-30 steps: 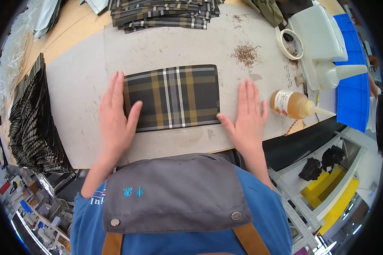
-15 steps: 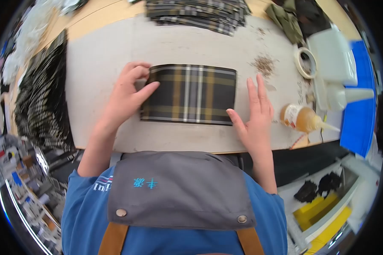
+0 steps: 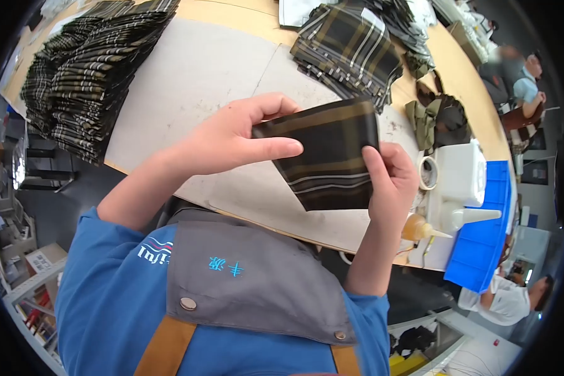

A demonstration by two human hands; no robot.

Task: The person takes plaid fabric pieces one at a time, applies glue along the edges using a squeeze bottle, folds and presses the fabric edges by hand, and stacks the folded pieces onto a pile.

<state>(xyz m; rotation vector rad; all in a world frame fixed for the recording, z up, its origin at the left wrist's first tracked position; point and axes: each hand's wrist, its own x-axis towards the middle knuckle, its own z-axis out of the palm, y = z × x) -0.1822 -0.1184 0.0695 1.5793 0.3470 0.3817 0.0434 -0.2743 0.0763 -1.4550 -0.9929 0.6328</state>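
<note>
A dark plaid fabric panel (image 3: 326,150) with olive and white stripes is held up above the work table, tilted. My left hand (image 3: 244,135) grips its left edge, thumb across the front and the other fingers mostly hidden behind. With thumb and curled fingers, my right hand (image 3: 391,175) pinches the panel's right edge. Beyond it on the table lies a stack of similar plaid pieces (image 3: 351,50). At the left, a larger pile of folded plaid pieces (image 3: 94,75) reaches the table edge.
Along the right side are a tape roll (image 3: 428,173), a white container (image 3: 460,172), a glue bottle (image 3: 417,227) with a pointed nozzle and a blue tray (image 3: 479,232). Olive and dark cloth (image 3: 445,119) lies behind them. Other people are at the far right.
The plaid panel has gone from lying flat on the table to being held up in both hands. My right hand has closed on its edge. The view has turned.
</note>
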